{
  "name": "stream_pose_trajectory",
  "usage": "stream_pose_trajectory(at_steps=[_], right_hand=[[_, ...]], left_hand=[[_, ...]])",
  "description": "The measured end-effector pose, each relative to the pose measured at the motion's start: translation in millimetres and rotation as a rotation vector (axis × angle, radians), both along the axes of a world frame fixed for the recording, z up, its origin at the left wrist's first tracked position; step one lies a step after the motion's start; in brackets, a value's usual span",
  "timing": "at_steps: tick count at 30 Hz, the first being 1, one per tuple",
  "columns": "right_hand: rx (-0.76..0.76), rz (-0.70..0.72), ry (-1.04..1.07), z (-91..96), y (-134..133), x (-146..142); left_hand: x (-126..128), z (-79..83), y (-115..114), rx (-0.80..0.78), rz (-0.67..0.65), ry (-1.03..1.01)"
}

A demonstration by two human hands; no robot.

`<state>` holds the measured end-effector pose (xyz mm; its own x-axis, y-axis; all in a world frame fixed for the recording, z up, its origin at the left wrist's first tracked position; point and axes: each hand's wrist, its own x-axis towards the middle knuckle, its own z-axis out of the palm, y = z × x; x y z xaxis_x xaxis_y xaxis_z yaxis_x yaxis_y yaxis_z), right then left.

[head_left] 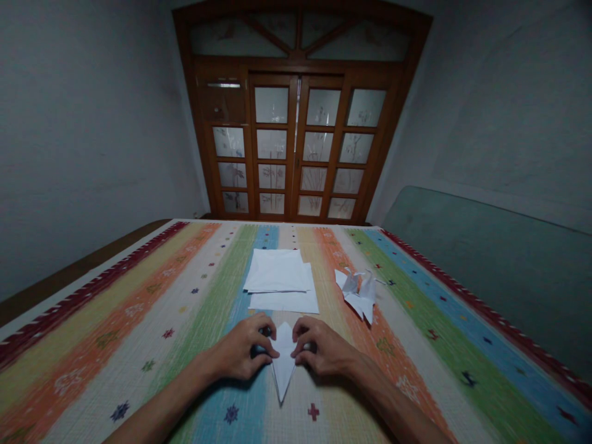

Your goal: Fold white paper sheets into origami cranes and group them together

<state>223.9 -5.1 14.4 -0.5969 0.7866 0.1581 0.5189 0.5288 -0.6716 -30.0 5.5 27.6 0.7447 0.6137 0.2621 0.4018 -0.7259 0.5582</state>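
A white folded paper piece [283, 370], shaped like a narrow kite pointing toward me, lies on the striped cloth [139, 320]. My left hand [243, 351] pinches its left edge with curled fingers. My right hand [324, 350] pinches its right edge the same way. Both hands press the paper down against the cloth, thumbs and forefingers meeting near its upper part.
A stack of white paper sheets [282, 280] lies just beyond my hands. To its right sit folded paper figures [359, 293]. A wooden glazed door [298, 142] stands behind the table. A green padded surface [490, 265] runs along the right.
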Motion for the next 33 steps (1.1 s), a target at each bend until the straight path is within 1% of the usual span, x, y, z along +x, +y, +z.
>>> stream_pose_trajectory(at_steps=[4, 8, 11, 14, 17, 20, 24, 28, 33], right_hand=[[0.054, -0.007, 0.005, -3.6, 1.1, -1.1], [0.101, -0.013, 0.016, -7.3, 3.4, 0.4], [0.154, -0.034, 0.029, -11.3, 6.9, 3.5], [0.251, -0.032, 0.028, -15.7, 10.9, 6.0], [0.357, 0.003, -0.028, -16.4, 12.1, 5.8], [0.412, 0.043, -0.115, -13.4, 9.5, 3.5], [0.435, 0.077, -0.164, -11.2, 4.5, 0.3], [0.411, 0.113, -0.126, -12.3, 0.5, -1.5], [0.376, 0.116, -0.095, -10.6, -3.0, -1.6]], left_hand=[[-0.6, 3.7, 1.4, 0.010, -0.002, 0.009], [-2.5, 2.1, 3.3, 0.043, -0.002, 0.010], [-4.5, -0.1, 5.4, 0.102, 0.007, 0.016], [-5.7, -1.3, 6.8, 0.176, 0.015, 0.032], [-5.3, -1.8, 6.3, 0.229, 0.001, 0.064], [-3.7, -2.6, 4.7, 0.253, -0.024, 0.078], [-2.2, -6.0, 2.8, 0.254, -0.062, 0.048], [-3.7, -11.2, 3.3, 0.239, -0.053, 0.056], [-6.4, -13.5, 6.5, 0.183, -0.056, 0.102]])
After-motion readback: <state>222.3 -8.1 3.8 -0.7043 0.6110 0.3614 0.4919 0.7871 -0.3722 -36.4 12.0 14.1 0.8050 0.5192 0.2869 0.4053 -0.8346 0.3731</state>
